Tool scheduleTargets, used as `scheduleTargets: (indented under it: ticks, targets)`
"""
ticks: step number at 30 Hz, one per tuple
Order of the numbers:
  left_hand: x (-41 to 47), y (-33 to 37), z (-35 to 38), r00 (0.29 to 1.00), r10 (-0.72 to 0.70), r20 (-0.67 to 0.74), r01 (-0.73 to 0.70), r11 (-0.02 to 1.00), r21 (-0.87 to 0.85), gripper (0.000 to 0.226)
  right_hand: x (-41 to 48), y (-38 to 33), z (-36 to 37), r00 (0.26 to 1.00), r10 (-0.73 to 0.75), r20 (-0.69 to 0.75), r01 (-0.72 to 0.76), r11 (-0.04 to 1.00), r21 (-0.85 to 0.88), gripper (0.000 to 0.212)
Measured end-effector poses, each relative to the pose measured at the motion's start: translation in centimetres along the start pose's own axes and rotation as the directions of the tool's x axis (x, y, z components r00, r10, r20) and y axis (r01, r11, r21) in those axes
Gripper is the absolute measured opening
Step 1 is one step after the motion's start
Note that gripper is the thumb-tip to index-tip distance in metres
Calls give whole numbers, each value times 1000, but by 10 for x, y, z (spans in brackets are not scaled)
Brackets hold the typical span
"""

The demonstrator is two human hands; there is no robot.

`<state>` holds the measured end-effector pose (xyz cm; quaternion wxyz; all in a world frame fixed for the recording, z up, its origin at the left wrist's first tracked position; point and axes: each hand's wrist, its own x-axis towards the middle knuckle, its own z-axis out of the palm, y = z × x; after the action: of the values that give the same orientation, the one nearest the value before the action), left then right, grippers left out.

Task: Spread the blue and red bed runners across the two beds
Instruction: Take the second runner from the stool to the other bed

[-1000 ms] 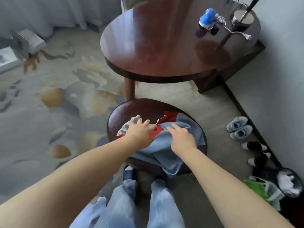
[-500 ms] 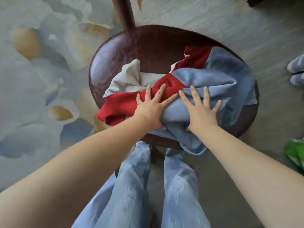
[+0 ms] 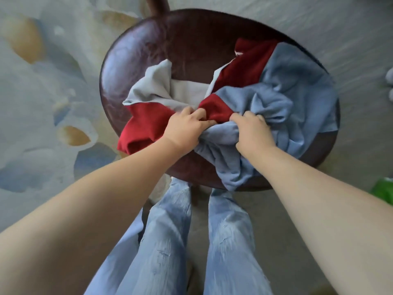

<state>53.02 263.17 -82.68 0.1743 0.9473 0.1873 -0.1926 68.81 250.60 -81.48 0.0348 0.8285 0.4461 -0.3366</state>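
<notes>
Flat a moment ago, both hands now grab the cloth, so it looks ready to lift.
On the dark round stool (image 3: pixel 148 50), middle of the frame, the red runner (image 3: pixel 146 124) and blue runner (image 3: pixel 297 92) lie heaped; the left hand (image 3: pixel 185 128) curls its fingers into red cloth, the right hand (image 3: pixel 251 130) bunches blue.

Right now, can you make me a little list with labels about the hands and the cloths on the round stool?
place: round dark wooden stool on a patterned carpet
red runner: crumpled, on the stool's left side
blue runner: crumpled, on the right side, one corner hanging over the near edge
left grip: fingers curled into the red runner
right grip: fingers curled into the blue runner
beds: not in view
task stage: both runners bunched up, not yet spread
</notes>
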Motion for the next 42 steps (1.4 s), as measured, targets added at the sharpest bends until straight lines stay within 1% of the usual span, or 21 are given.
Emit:
scheduleTargets:
  ticks: [2, 4, 5, 8, 12, 14, 17, 20, 22, 25, 27, 29, 31, 33, 37, 40, 42]
  targets:
    - [-8, 9, -29, 998, 60, -35, -59, 998, 14, 67, -20, -4, -26, 1000, 7, -5, -6, 1000, 20, 36]
    - [-19, 21, -66, 992, 111, -64, -111, 994, 10, 60, -47, -7, -55, 999, 17, -49, -15, 999, 41, 35]
    - [-25, 28, -86, 989, 128, -79, -127, 992, 14, 61, -61, -8, -71, 997, 21, -74, -17, 999, 51, 36]
    - [-36, 46, -156, 983, 133, -127, -127, 990, 54, 63, -97, -12, -131, 990, 15, -141, -4, 997, 72, 36]
    - [-46, 84, -277, 959, 150, -241, -134, 988, 80, 63, -140, -11, -237, 964, -1, -267, 30, 994, 104, 37]
    - [-53, 107, -340, 935, 175, -308, -146, 982, 116, 62, -165, -8, -292, 935, -9, -354, 44, 995, 91, 38]
    - [-66, 143, -420, 888, 235, -395, -174, 967, 183, 60, -209, -2, -368, 883, -36, -467, 54, 998, 24, 36]
    - [-76, 180, -485, 832, 335, -443, -231, 934, 271, 59, -254, 7, -427, 827, -23, -561, 25, 1000, -4, 33]
    - [-78, 207, -524, 782, 411, -468, -273, 902, 335, 59, -286, 16, -458, 777, 12, -630, -14, 1000, 2, 34]
    - [-77, 251, -568, 702, 524, -482, -344, 842, 415, 65, -335, 32, -489, 687, 78, -722, -81, 996, 31, 41]
    - [-79, 283, -587, 641, 599, -479, -403, 795, 454, 64, -371, 44, -502, 629, 124, -768, -136, 990, 49, 36]
    - [-82, 318, -602, 562, 673, -480, -482, 738, 471, 61, -410, 56, -510, 575, 181, -798, -192, 978, 83, 35]
    - [-88, 354, -616, 471, 740, -480, -557, 671, 489, 61, -453, 65, -513, 519, 245, -819, -250, 960, 129, 41]
    - [-98, 393, -629, 373, 800, -469, -614, 592, 522, 62, -498, 71, -511, 431, 311, -847, -319, 931, 179, 44]
    - [-129, 480, -631, 174, 897, -406, -720, 397, 569, 62, -592, 76, -482, 255, 477, -841, -480, 818, 318, 47]
    - [-164, 546, -609, 18, 942, -335, -788, 219, 575, 60, -661, 75, -440, 143, 608, -781, -583, 689, 430, 49]
    - [-191, 587, -585, -65, 957, -283, -829, 106, 550, 59, -707, 72, -406, 76, 671, -738, -633, 604, 485, 49]
